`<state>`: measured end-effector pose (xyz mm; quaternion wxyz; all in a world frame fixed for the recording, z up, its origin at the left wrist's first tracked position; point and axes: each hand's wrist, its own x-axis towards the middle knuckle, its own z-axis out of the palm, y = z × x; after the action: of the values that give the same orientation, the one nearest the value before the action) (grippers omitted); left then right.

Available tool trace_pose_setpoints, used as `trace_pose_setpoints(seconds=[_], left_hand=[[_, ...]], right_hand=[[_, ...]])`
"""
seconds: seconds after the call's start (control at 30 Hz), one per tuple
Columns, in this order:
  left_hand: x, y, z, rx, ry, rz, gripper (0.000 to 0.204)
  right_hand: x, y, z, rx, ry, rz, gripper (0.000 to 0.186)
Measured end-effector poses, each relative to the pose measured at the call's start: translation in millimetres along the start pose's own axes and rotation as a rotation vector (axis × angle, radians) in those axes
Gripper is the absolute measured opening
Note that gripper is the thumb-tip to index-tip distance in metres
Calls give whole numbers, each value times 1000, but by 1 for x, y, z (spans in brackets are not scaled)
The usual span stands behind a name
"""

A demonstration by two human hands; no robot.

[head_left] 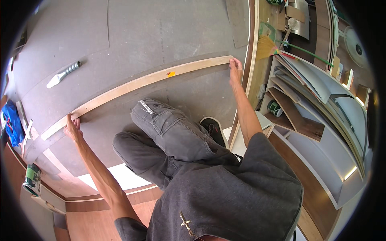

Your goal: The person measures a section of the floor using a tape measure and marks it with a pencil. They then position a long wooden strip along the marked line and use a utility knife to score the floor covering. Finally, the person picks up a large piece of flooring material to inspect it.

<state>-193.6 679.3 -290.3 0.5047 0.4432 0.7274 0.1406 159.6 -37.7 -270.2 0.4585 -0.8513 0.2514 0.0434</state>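
A long, thin strip of pale wood (132,85) lies across the grey board surface in front of my knees, with a small orange-yellow sticker near its middle. My left hand (72,126) pinches the strip a little in from its left end. At its far right end, the fingers of my right hand (236,69) close round the tip. Beyond the strip, on the left, rests a putty knife (63,74) with a pale blade and a grey ribbed handle.
Right of the board stand white shelves (317,168) holding leaning panels (305,78) and a green can (275,108). A straw broom (267,47) and a fan (357,49) are farther back. At left are a blue cloth item (13,122) and another green can (32,177).
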Motion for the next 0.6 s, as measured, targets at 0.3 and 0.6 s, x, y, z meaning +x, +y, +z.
trace_pose_setpoints(seconds=[0.3, 0.6], left_hand=[[-11, 2, 6, -77, -39, 0, 48], [-8, 2, 2, -103, -77, -15, 52]], right_hand=[[10, 3, 3, 32, -10, 79, 49], [6, -3, 5, 172, 25, 158, 41]])
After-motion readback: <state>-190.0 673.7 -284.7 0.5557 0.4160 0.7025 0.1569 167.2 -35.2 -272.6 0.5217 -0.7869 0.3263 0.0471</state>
